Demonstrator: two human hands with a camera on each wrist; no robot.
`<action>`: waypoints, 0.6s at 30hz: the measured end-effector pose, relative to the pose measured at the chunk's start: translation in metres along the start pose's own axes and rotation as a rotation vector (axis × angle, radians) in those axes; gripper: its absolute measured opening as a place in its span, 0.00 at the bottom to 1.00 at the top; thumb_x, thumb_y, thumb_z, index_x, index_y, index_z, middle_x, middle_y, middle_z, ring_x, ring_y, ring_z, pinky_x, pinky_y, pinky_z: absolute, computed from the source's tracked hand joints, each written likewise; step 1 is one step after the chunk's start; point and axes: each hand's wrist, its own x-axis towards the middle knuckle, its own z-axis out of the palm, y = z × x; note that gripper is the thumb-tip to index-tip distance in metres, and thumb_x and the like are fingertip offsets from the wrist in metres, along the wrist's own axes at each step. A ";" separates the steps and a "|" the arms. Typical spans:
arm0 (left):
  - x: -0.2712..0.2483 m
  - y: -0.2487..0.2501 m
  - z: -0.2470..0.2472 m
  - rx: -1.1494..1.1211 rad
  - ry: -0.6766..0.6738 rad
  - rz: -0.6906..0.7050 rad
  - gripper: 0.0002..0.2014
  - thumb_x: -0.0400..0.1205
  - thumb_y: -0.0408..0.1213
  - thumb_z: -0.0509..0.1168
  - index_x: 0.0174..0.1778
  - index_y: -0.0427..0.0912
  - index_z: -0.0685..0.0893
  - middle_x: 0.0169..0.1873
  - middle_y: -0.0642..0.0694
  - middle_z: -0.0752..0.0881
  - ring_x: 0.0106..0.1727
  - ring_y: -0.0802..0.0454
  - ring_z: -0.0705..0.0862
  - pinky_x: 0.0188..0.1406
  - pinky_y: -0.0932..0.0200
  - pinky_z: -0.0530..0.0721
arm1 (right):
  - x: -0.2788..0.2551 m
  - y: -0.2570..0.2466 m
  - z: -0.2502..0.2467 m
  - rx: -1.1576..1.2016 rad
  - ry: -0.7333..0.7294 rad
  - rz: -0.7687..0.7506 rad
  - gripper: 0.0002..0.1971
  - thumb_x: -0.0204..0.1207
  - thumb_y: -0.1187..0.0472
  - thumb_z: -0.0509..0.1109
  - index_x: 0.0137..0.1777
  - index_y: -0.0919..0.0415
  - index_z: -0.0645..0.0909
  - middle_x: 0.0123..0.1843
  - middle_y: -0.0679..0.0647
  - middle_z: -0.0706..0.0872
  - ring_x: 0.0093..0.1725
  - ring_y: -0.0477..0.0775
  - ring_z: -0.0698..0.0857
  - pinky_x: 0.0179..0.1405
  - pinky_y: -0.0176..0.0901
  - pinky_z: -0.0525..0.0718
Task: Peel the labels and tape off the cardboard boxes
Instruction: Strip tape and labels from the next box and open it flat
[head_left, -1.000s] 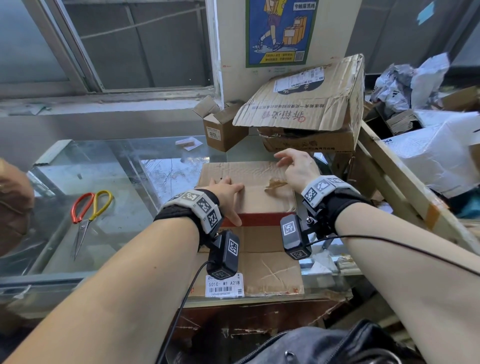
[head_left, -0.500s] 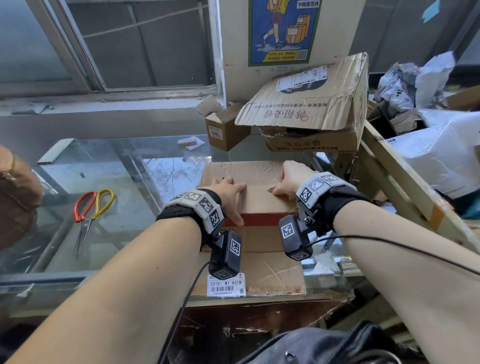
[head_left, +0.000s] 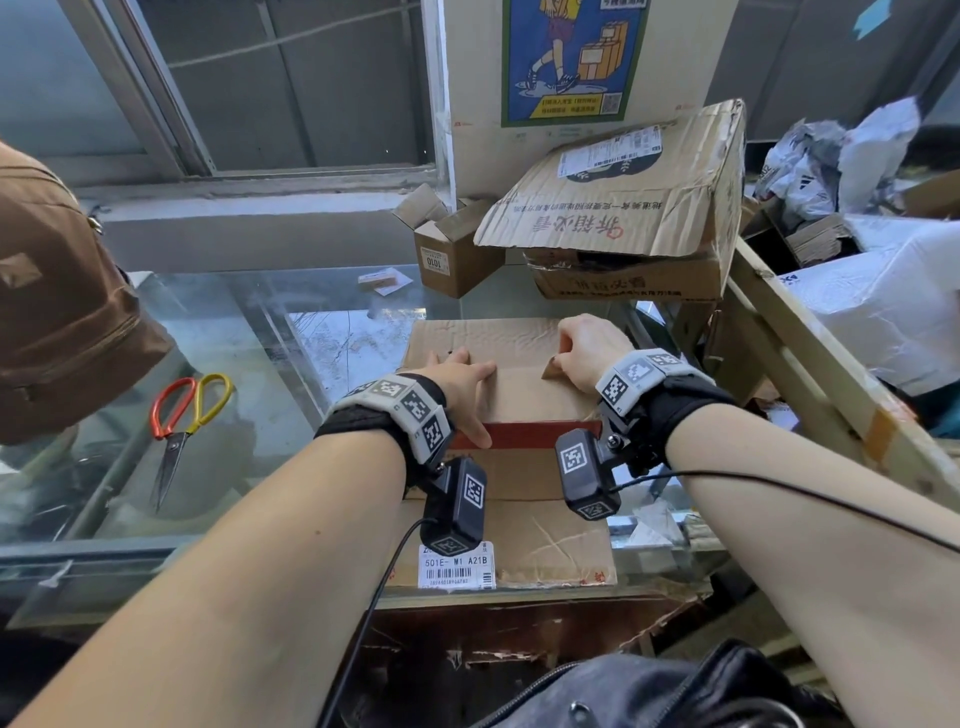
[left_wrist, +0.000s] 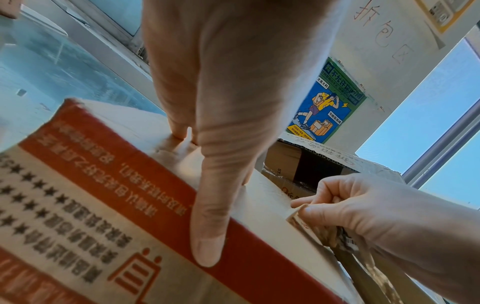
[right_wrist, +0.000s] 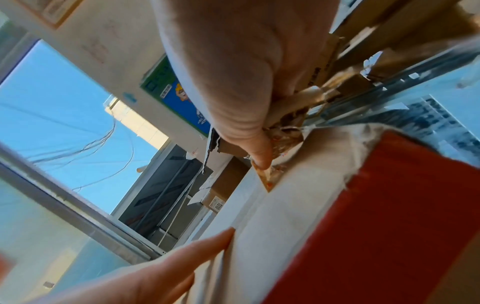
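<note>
A flattened cardboard box (head_left: 519, 395) with a red band lies on the glass counter in front of me. My left hand (head_left: 457, 382) presses flat on its left part, fingers straight, thumb (left_wrist: 207, 253) down over the red band (left_wrist: 145, 185). My right hand (head_left: 584, 353) is curled at the box's right side and pinches a crumpled strip of brown tape (left_wrist: 303, 221) that is partly peeled off the cardboard. The right wrist view shows that tape (right_wrist: 275, 150) bunched under my thumb. A white barcode label (head_left: 456, 566) sits on the near flap.
Red and yellow scissors (head_left: 182, 421) lie on the glass (head_left: 260, 364) at left, near a brown bag (head_left: 62, 312). A small open box (head_left: 452, 249) and a large labelled box (head_left: 634, 208) stand behind. A wooden frame (head_left: 810, 364) and white parcels (head_left: 883, 301) crowd the right.
My right hand went from spread at the box's far edge to curled, closing on the tape and drawing it back toward me. The left hand has stayed pressed on the box.
</note>
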 end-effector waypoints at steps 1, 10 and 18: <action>0.000 0.000 0.000 -0.001 0.001 -0.001 0.53 0.70 0.53 0.78 0.85 0.56 0.50 0.83 0.43 0.53 0.83 0.34 0.49 0.75 0.27 0.64 | 0.000 0.001 0.000 0.030 0.017 0.009 0.17 0.74 0.62 0.73 0.30 0.55 0.68 0.55 0.58 0.83 0.55 0.61 0.81 0.46 0.42 0.73; -0.002 0.000 0.000 0.008 0.010 -0.012 0.53 0.70 0.54 0.78 0.85 0.56 0.51 0.83 0.44 0.53 0.83 0.35 0.50 0.74 0.27 0.64 | 0.000 0.010 0.000 0.246 0.085 0.097 0.12 0.72 0.65 0.68 0.29 0.55 0.71 0.56 0.56 0.88 0.56 0.58 0.84 0.55 0.48 0.82; 0.000 0.006 -0.009 -0.105 -0.034 -0.025 0.56 0.67 0.66 0.74 0.83 0.65 0.45 0.84 0.43 0.51 0.84 0.38 0.55 0.78 0.32 0.62 | -0.003 0.014 0.003 0.359 0.091 0.086 0.13 0.70 0.68 0.67 0.29 0.55 0.70 0.53 0.58 0.89 0.56 0.59 0.85 0.56 0.52 0.82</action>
